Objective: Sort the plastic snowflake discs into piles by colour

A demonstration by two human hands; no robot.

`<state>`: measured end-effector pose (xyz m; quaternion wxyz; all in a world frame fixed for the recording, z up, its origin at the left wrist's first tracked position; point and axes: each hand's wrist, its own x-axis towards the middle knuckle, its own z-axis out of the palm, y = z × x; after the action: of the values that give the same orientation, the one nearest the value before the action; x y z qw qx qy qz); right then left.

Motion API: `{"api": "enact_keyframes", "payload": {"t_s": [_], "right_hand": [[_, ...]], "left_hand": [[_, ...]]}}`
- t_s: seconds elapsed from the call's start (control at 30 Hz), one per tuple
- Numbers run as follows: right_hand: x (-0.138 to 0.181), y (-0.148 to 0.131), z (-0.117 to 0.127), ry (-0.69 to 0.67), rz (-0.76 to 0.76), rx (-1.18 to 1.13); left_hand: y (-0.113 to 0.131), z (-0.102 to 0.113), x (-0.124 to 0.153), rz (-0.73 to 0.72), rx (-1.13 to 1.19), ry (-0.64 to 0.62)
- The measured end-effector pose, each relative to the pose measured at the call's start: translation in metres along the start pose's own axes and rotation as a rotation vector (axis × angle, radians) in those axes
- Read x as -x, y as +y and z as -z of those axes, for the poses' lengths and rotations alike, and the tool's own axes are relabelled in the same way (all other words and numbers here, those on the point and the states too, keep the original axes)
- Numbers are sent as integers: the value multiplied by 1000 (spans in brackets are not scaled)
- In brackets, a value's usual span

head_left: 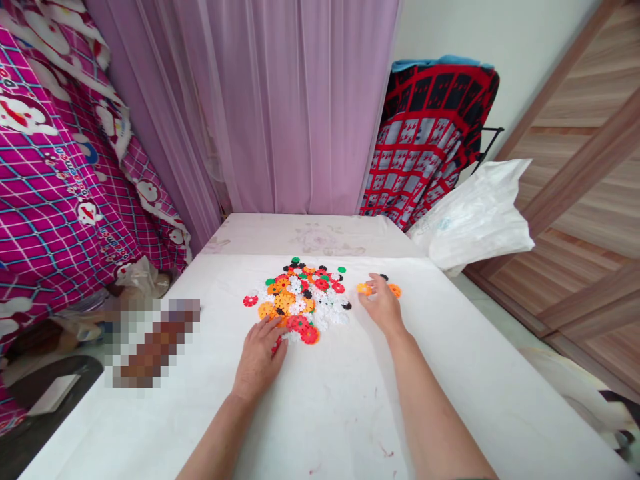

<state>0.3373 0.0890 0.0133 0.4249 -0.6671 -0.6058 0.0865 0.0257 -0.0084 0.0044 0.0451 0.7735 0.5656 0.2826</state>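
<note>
A loose heap of flower-shaped plastic discs (284, 301) in orange, white, red, green and black lies on the white-covered table (330, 400). At the heap's near left edge rests my left hand (261, 355), fingers stretched over the discs and thumb apart. A red disc (277, 345) shows between that thumb and the fingers. To the right of the heap, my right hand (383, 305) has an orange disc (364, 289) between its thumb and fingers, low over the cloth. Another orange disc (395, 291) and a black disc (384, 277) lie just beyond this hand, partly hidden by it.
A blurred-out patch (155, 343) covers something on the table's left. A white plastic bag (475, 217) stands by the far right corner. Behind are a purple curtain (300, 107) and a red-and-black cloth (420, 140); pink checked fabric (65, 167) hangs at left.
</note>
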Motion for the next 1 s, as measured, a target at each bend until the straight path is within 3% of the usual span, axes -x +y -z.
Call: {"api": "enact_keyframes", "payload": {"t_s": [0.13,0.27,0.63,1.0], "right_hand": [[-8,33,18,300,-282,-169],[-10,54,29,447,-453,-191],[-16,38,28,206,-463,74],[-22,33,30,91,-445,196]], "left_hand": [[-1,0,1,-6,-5,4],[-3,-1,1,-11,-8,10],[-4,-1,3,-32,-24,17],[-4,-1,2,-42,-17,18]]}}
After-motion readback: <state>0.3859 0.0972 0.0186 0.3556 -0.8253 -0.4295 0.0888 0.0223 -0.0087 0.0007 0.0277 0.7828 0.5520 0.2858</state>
